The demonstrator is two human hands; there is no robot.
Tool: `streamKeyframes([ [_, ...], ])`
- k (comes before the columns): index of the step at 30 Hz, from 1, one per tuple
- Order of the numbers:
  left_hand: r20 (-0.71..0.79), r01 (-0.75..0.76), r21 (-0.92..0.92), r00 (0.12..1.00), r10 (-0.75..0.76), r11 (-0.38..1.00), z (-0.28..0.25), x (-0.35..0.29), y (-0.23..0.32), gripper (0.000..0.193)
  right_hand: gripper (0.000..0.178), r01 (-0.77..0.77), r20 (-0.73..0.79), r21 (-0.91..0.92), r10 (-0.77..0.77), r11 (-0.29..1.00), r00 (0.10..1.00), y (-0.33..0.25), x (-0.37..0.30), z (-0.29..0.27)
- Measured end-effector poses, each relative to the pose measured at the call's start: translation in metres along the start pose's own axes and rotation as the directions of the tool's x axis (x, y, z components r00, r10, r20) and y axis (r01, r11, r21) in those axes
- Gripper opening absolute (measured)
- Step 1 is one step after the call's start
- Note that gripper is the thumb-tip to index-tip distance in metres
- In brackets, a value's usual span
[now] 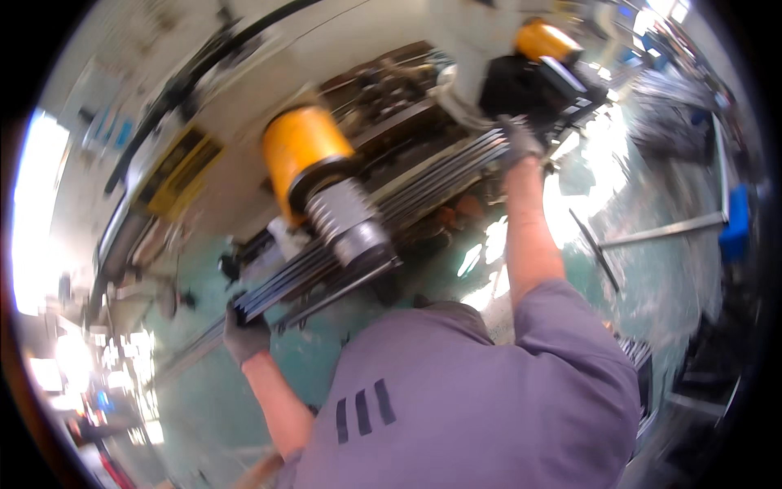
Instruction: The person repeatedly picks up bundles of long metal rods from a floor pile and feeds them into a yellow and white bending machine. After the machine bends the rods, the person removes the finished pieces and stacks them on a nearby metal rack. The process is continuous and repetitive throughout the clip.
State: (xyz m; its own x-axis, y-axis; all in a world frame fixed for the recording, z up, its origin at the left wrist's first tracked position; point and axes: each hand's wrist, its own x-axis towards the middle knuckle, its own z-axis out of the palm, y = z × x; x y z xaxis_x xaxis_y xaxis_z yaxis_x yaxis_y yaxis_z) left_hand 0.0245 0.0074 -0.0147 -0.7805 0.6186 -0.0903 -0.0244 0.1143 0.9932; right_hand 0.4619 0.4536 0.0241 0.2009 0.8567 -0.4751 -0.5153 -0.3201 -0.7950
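Several long thin metal bars (285, 285) run slantwise across the machine, from lower left to upper right. My left hand (247, 337), in a grey glove, is closed round their near-left end. Toward the far end, my right hand (520, 145) is closed on the same bundle, also gloved; blur hides its exact finger positions. Between my hands, an orange cylindrical machine part (305, 151) with a ribbed grey metal lower section (349, 220) stands in front of the bars and hides their middle.
Behind the bars is a dark machine bed (399, 118). Another orange cylinder (547, 41) sits on a black unit at the far right. A yellow-and-black panel (179, 173) is at upper left. A metal frame (664, 232) and a blue object (735, 224) stand on the right.
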Motion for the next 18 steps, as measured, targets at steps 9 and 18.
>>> streamKeyframes([
  [9, -0.177, 0.058, -0.836, 0.913, -0.368, 0.546, 0.047, -0.007, 0.035, 0.019, 0.023, -0.059, 0.222, 0.062, 0.044, 0.996, 0.974, 0.038, -0.003, -0.019],
  [18, 0.063, 0.174, -0.874, 0.967, -0.249, 0.454, 0.059, -0.025, 0.022, 0.032, 0.034, -0.033, 0.328, -0.007, 0.034, 0.999, 0.944, 0.004, 0.082, -0.060],
])
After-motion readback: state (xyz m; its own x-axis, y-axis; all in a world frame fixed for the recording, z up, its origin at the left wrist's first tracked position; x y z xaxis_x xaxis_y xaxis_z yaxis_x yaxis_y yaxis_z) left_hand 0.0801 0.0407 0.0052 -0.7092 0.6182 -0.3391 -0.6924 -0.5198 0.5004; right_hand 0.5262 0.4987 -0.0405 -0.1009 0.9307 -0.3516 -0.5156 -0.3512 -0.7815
